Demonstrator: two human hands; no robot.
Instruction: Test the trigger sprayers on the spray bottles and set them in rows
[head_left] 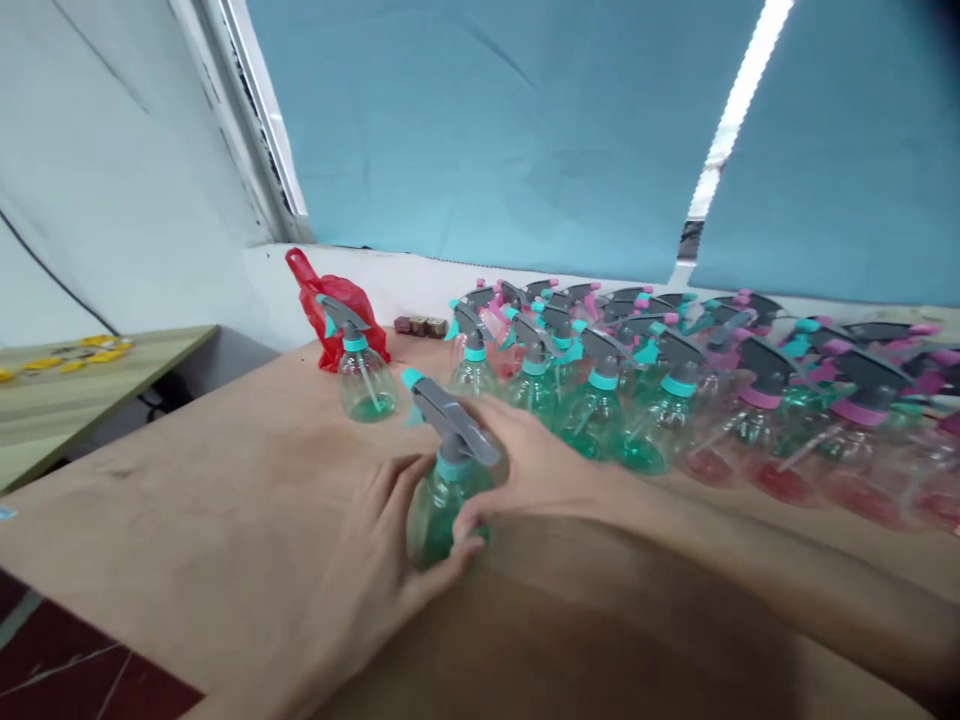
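Note:
A clear spray bottle [436, 510] with green liquid, a teal collar and a grey head stands upright near the middle of the table. My left hand [382, 560] is wrapped round its lower left side. My right hand [517, 460] holds it from the right, fingers behind the head and thumb on the body. Another green spray bottle [365, 385] stands alone behind, to the left. Rows of spray bottles fill the right side, green ones [592, 415] nearer the middle and pink ones [780, 465] farther right.
A red plastic bag [341, 305] lies at the back left, beside small brown blocks [421, 326] along the wall. At the far left a second wooden table [67, 400] holds yellow pieces [97, 348]. The brown table's [187, 510] left edge drops to a dark red floor [67, 660].

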